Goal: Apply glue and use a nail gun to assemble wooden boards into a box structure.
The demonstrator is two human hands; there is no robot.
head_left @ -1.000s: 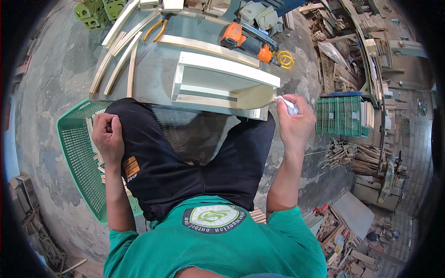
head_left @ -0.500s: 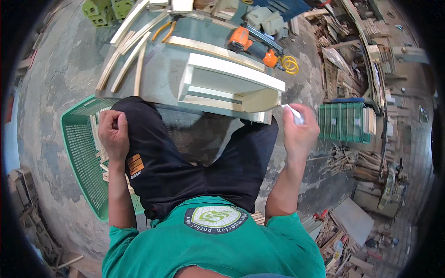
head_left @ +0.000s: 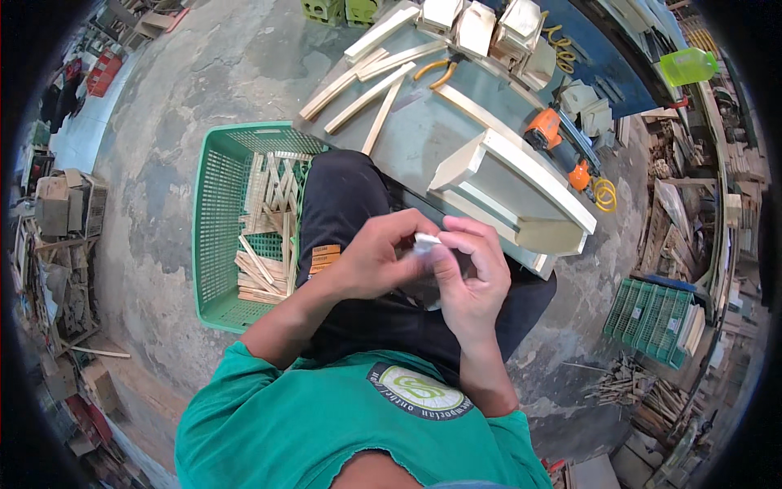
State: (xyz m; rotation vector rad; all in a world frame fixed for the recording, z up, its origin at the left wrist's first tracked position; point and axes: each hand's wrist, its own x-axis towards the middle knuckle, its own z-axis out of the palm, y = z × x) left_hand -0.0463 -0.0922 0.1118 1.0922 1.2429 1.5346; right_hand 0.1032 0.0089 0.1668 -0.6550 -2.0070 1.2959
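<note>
Above my lap my two hands meet around a small white bottle (head_left: 425, 240), mostly covered by fingers and blurred by motion. My left hand (head_left: 376, 259) is closed in a pinch at it, thumb toward the right hand. The fingers of my right hand (head_left: 475, 281) curl round it from the other side. Just beyond the right hand, an open pale wooden box frame (head_left: 521, 175) lies tilted on the grey worktable (head_left: 432, 102), close to my knees.
Wooden strips (head_left: 383, 110), pliers with orange handles (head_left: 437, 75) and an orange nail gun (head_left: 558, 147) lie on the table. At my left stands a green basket (head_left: 210, 236) of wood sticks. A green crate (head_left: 643, 318) sits on the right, and a lime bottle (head_left: 688, 67) far right.
My right hand has left the box's right corner with the white bottle and come in over my lap. My left hand has risen from beside my thigh to meet it. The view has turned left.
</note>
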